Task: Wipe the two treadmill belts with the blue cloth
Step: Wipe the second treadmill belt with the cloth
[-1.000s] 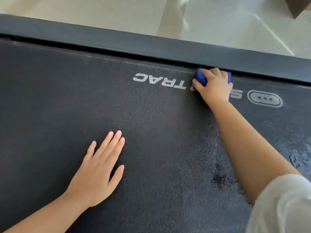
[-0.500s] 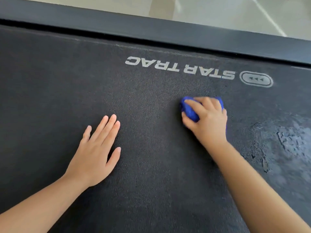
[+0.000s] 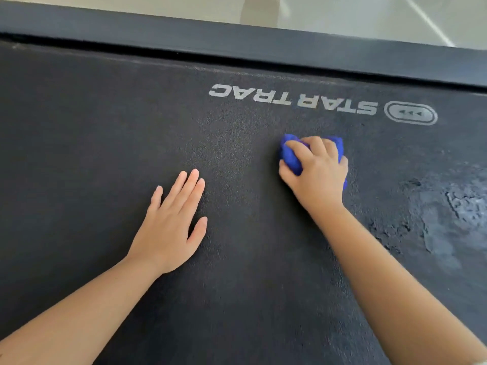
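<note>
belt: black treadmill belt (image 3: pixel 79 154) fills nearly the whole view, textured surface.
far edge: dark side rail (image 3: pixel 237 40) runs along the belt's far edge, with a thin dark gap between the two; pale floor (image 3: pixel 342 11) beyond the rail.
cloth: blue cloth (image 3: pixel 290 159) bunched up on the belt, near the STAR TRAC logo (image 3: pixel 292 98) but not touching it, well short of the rail.
right hand: right hand (image 3: pixel 319 177) on top of the cloth, fingers curled round it, pressing it to the belt.
left hand: left hand (image 3: pixel 168 227) flat on the belt, fingers straight and together, thumb out, holding nothing; well apart from the cloth.
open room: wide bare belt left of the left hand; a narrower strip between the hands.
right side: glossy wet patch (image 3: pixel 448 214) on the belt, right of the right forearm.
</note>
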